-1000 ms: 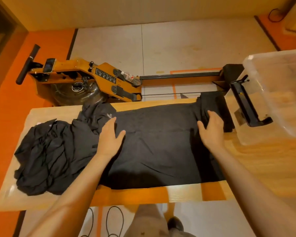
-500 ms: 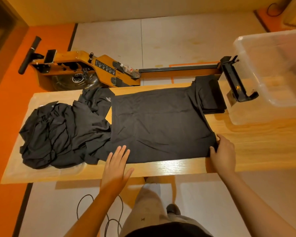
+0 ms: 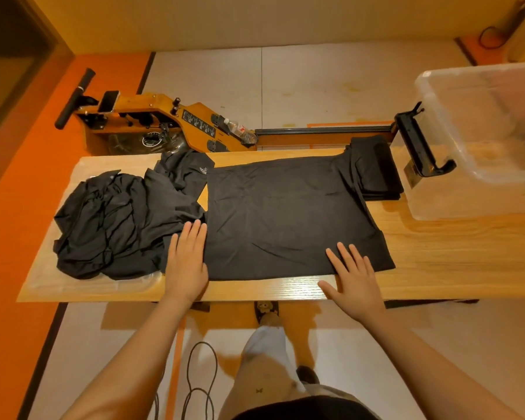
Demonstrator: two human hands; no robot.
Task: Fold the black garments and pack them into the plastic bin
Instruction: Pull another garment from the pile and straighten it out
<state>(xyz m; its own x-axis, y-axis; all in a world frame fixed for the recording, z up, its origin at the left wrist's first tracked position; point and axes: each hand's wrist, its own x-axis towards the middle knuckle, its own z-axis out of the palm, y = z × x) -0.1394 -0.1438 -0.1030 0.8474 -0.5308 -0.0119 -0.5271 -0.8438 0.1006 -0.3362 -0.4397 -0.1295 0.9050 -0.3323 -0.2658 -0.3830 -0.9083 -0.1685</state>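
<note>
Orange and pale floor panels surround a long wooden tabletop [image 3: 437, 253], with a rowing machine [image 3: 152, 122] standing on the floor behind its far edge.

1. Left end. A loose heap [image 3: 115, 219] of unfolded black garments lies on a clear plastic piece [image 3: 103, 287]; whether that piece is a lid or a tray cannot be told.

2. Left hand [image 3: 187, 259]. It lies flat with the fingers straight and together, gripping nothing. It rests where the heap meets the left edge of the spread garment.

3. Centre. The spread garment [image 3: 285, 213] lies flat as a broad rectangle, with a few shallow creases and its near hem close to the tabletop's front edge.

4. Right hand [image 3: 355, 277]. It is relaxed, with the fingers spread and laid on the near right part of the spread garment and the palm over bare wood. It holds nothing.

5. Right of centre. A folded stack [image 3: 376, 168] of black garments sits at the far edge, touching the spread garment's far right corner.

6. Right end. The plastic bin [image 3: 482, 183] stands on the tabletop just beside the stack. No black cloth shows inside it.

Handling note: the fabric looks thin, light and limp. It will probably sag and wrinkle if lifted from a single point. Pinch it at two corners or along a hem, one hand to each side, then lay it over and smooth it with flat palms. It carries no risk of breakage. A finished fold is best carried from underneath so that it keeps its shape on the way to the bin.
</note>
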